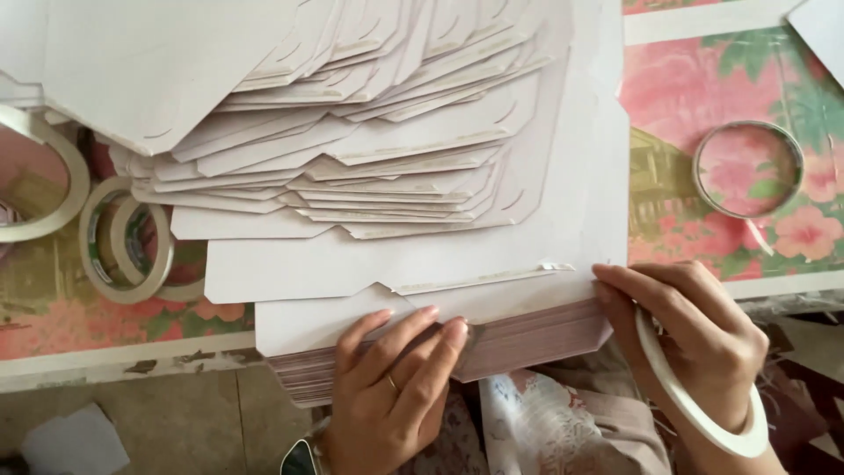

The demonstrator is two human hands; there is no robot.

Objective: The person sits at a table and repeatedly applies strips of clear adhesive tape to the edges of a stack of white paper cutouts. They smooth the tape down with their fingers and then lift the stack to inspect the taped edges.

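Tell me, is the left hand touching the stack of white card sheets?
Touching. The head view shows the left hand with its fingers pressed flat on the front edge of the stack of white card sheets.

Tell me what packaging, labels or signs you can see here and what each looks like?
Flat carton blanks: fanned across the table, white, notched edges.
Stack of blanks: under both hands at the table edge, pinkish edges.
Tape rolls: left, white rings.
No labels, signs or screens.
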